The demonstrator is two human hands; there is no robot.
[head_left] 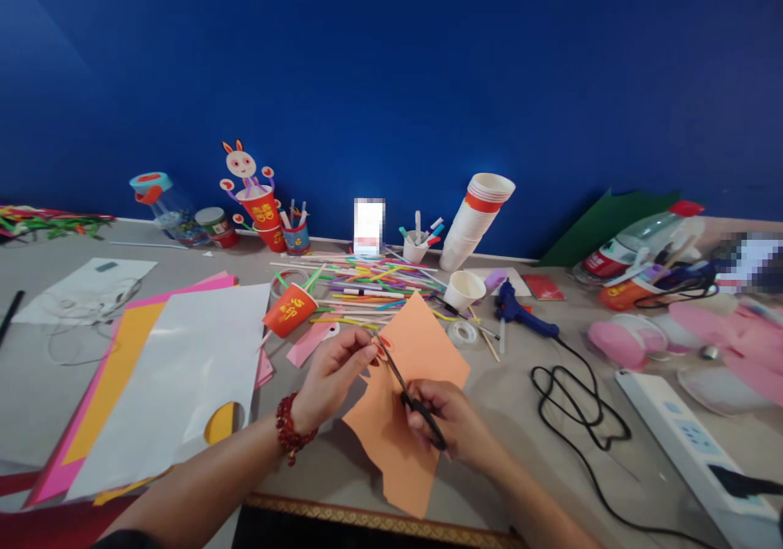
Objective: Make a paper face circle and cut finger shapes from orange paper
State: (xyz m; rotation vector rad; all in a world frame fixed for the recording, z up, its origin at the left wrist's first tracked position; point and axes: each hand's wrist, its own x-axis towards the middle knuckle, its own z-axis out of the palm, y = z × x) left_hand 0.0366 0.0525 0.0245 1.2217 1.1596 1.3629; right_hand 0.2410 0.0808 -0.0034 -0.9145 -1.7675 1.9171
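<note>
My left hand (333, 374) pinches the left edge of an orange paper sheet (416, 345), held up over the table's near edge. A red bead bracelet (287, 431) is on that wrist. My right hand (449, 422) is wrapped round the black handles of a pair of scissors (407, 390). Their blades point up and left into the paper, close to my left fingertips. The sheet's lower edge is jagged.
White, orange and pink paper sheets (177, 369) lie at the left. Coloured straws (360, 284), red cup (290, 311), white cups (477, 219), tape roll (463, 334), blue glue gun (517, 311) with black cord (581, 414) sit behind. A power strip (685, 435) and pink items lie at the right.
</note>
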